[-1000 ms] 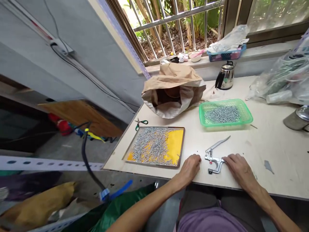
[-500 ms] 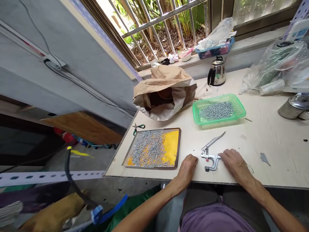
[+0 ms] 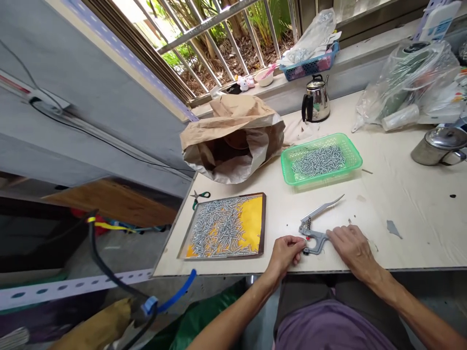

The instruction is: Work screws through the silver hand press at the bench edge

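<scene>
Left hand is pinched closed at the pliers, right hand touches them, grasp unclear; white container bears illegible print.

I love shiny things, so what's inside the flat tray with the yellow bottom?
Lots of little silvery metal pieces lie in the tray, mostly on its left side. The yellow bottom shows on the right; anything under the thickest pile is covered.

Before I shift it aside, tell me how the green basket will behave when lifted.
The green basket looks like thin plastic, so it may flex a little. Its many small metal pieces probably make it heavy, and they could slide if it tips.
</scene>
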Demonstrator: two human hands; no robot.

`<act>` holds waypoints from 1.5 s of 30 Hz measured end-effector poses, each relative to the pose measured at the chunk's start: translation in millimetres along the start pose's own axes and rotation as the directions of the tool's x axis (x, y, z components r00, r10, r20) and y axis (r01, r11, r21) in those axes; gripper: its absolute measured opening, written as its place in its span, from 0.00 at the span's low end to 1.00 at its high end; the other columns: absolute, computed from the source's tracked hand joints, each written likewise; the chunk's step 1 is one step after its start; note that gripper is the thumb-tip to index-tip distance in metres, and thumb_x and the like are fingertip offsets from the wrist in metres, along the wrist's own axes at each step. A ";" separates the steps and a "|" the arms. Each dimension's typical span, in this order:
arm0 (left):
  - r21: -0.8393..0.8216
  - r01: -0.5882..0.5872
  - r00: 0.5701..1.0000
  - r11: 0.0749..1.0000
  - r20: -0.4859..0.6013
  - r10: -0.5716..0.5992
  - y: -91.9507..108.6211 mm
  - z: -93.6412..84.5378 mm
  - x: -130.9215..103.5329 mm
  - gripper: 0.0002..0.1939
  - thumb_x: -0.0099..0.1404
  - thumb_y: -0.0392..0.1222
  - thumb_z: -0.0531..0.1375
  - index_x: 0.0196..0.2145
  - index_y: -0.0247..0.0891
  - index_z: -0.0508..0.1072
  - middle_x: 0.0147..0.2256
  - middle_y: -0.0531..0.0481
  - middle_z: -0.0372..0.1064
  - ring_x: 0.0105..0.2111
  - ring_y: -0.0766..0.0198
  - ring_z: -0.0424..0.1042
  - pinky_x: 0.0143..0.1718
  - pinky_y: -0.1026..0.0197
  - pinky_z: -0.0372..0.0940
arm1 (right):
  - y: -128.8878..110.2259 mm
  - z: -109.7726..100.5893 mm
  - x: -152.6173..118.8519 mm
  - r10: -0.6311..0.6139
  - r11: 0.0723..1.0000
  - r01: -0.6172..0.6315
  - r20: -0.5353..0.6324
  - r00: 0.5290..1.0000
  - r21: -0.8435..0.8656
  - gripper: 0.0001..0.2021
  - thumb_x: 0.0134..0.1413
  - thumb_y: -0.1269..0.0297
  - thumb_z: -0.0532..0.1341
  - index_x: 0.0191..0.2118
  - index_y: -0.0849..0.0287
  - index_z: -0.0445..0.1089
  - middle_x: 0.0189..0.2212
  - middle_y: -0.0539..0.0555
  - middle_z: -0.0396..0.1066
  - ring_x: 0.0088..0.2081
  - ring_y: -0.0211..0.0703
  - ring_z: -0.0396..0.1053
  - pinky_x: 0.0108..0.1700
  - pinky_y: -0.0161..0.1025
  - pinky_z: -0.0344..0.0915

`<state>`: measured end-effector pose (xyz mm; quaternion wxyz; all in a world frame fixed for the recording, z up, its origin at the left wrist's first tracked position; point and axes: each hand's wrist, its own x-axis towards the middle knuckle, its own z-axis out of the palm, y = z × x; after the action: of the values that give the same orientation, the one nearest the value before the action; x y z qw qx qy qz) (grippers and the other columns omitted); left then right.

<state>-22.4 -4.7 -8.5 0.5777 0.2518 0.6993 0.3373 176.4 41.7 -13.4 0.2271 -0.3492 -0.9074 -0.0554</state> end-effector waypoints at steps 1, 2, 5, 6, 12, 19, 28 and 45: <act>0.025 0.013 1.000 1.000 0.002 -0.013 1.0 0.4 0.1 0.17 0.48 0.48 0.68 0.27 0.30 0.73 0.14 0.58 0.61 0.12 0.75 0.56 0.14 0.71 0.51 | 0.0 -0.3 0.1 0.000 1.000 0.000 0.009 1.000 0.000 0.13 0.59 0.81 0.50 0.38 0.62 0.69 0.26 0.52 0.66 0.31 0.42 0.58 0.40 0.40 0.52; 0.054 0.026 1.000 0.998 0.006 -0.026 2.3 0.6 0.4 0.16 0.48 0.47 0.67 0.27 0.30 0.72 0.13 0.59 0.60 0.12 0.75 0.55 0.13 0.71 0.51 | 0.2 -0.9 0.6 0.000 1.000 0.000 0.021 1.000 0.000 0.13 0.59 0.81 0.50 0.37 0.61 0.69 0.26 0.52 0.66 0.30 0.41 0.58 0.40 0.40 0.52; 0.155 0.067 0.997 0.986 0.030 -0.072 8.6 -0.4 1.7 0.14 0.50 0.46 0.66 0.27 0.31 0.72 0.12 0.60 0.58 0.12 0.75 0.54 0.13 0.70 0.50 | 0.7 -3.5 3.6 0.004 1.000 -0.004 0.064 0.998 -0.001 0.14 0.57 0.83 0.50 0.33 0.60 0.68 0.26 0.51 0.65 0.29 0.41 0.57 0.39 0.41 0.52; 0.193 0.085 0.994 0.977 0.045 -0.095 11.3 -1.2 2.3 0.13 0.50 0.46 0.66 0.26 0.31 0.72 0.12 0.61 0.57 0.12 0.75 0.54 0.13 0.70 0.50 | 0.8 -4.4 4.6 0.006 1.000 -0.006 0.080 0.997 -0.001 0.14 0.57 0.83 0.50 0.32 0.60 0.67 0.26 0.51 0.65 0.29 0.41 0.57 0.39 0.41 0.52; 0.382 0.161 0.965 0.910 0.133 -0.227 22.0 -3.3 3.5 0.14 0.47 0.46 0.68 0.23 0.32 0.73 0.13 0.61 0.56 0.11 0.76 0.52 0.13 0.69 0.46 | -2.7 -9.9 2.7 -0.003 0.998 -0.007 0.172 0.985 0.058 0.12 0.54 0.82 0.53 0.29 0.58 0.65 0.27 0.51 0.65 0.30 0.41 0.58 0.39 0.41 0.52; 0.445 0.189 0.957 0.875 0.117 -0.266 15.8 0.1 -9.3 0.14 0.49 0.47 0.67 0.19 0.34 0.70 0.10 0.61 0.53 0.11 0.75 0.51 0.13 0.69 0.41 | 19.5 -16.7 4.5 -0.023 0.977 -0.046 0.316 0.949 0.209 0.27 0.47 0.58 0.67 0.53 0.59 0.63 0.53 0.62 0.64 0.51 0.54 0.60 0.46 0.46 0.58; 0.408 0.193 0.966 0.892 0.082 -0.246 14.0 1.3 -17.1 0.11 0.50 0.44 0.67 0.22 0.32 0.73 0.12 0.60 0.55 0.13 0.76 0.49 0.14 0.69 0.44 | 51.0 9.9 24.9 -0.173 0.963 0.070 0.394 0.903 0.261 0.52 0.29 0.43 0.70 0.61 0.63 0.55 0.54 0.67 0.62 0.61 0.65 0.49 0.58 0.60 0.48; 0.769 -0.303 0.937 0.563 0.133 0.323 14.3 5.2 -30.2 0.08 0.60 0.44 0.60 0.33 0.36 0.74 0.32 0.49 0.71 0.33 0.62 0.68 0.36 0.60 0.63 | 30.8 -9.3 29.8 -0.097 0.987 0.023 0.477 0.874 0.159 0.31 0.33 0.58 0.74 0.46 0.64 0.67 0.40 0.59 0.70 0.42 0.51 0.65 0.48 0.49 0.57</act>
<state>-11.6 -16.9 21.2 0.3342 0.5926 0.7260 0.1006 180.7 80.6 6.6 0.0173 -0.3056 -0.9473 0.0942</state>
